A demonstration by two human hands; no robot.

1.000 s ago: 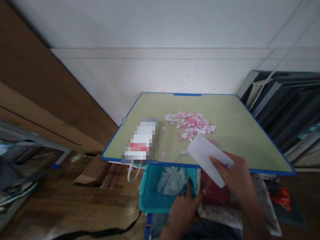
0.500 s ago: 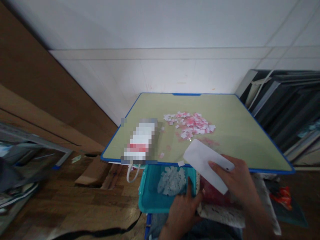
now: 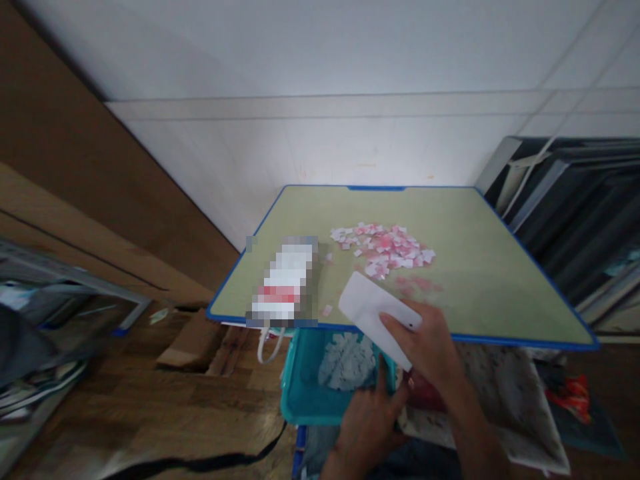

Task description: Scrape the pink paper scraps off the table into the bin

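My right hand (image 3: 427, 343) is closed around a flat white scraper (image 3: 367, 303), thumb on top, its wide end low over the board's front edge. Beyond it, a loose pile of small pink-stained white paper squares (image 3: 393, 247) lies on the pale green board (image 3: 500, 267). Below the front edge stands a teal plastic tub (image 3: 303, 393) holding a heap of pale squares (image 3: 347, 363). My left hand (image 3: 367, 423) grips the tub's right rim, index finger inside it and thumb on the outer side. The other left fingers are mostly hidden.
A blurred-out white and red object (image 3: 283, 283) with a pale strap stands at the board's left. Pink smears (image 3: 417, 285) mark the surface. Right of the tub is a stained white tray (image 3: 520, 407). Dark panels (image 3: 580, 193) lean at the right; cardboard (image 3: 187, 343) lies on the floor.
My right hand has swept the scraper left and slightly toward the tub. A paper square at the front edge no longer shows. My left hand stays at the rim; the view shifted slightly.
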